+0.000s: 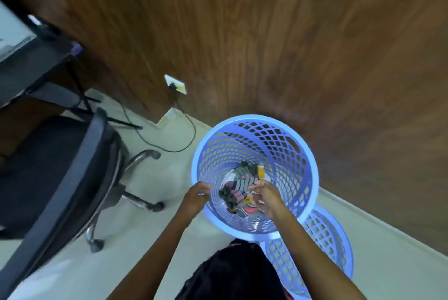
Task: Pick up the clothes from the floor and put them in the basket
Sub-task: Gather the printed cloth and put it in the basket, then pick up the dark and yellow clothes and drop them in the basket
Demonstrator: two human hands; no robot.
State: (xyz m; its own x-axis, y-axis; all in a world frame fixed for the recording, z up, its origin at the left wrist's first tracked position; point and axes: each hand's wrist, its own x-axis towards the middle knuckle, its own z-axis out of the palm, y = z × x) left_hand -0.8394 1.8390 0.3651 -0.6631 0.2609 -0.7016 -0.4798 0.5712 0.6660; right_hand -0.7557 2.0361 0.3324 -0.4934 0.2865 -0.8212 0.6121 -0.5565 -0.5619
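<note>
Head view, looking steeply down. Blue lattice basket (311,166) stands upright on the pale floor (150,239), close against a wood-panelled wall (266,45) on its far side. Clothes (238,186) lie in a heap at the bottom of the basket: striped grey-and-white cloth on top, with pink, dark and yellow pieces around it. Left hand (197,194) is at the near-left rim, fingers curled over the rim and gripping it; a bit of blue shows between them. Right hand (265,196) is over the basket mouth on the near-right side, above the clothes, fingers loose and apart, tips pointing left; somewhat blurred. Both forearms reach in from the near edge. Second basket (324,234), same blue lattice, sits just near-right of the first, partly hidden behind the right forearm; whether the two touch, cannot tell. Dark hair (232,273) fills the near centre. Left: black office chair (60,166) on castors, and farther left a dark desk (31,62). On the wall, low down, a white socket (175,84) with a black cable (189,139) looping across the floor.
</note>
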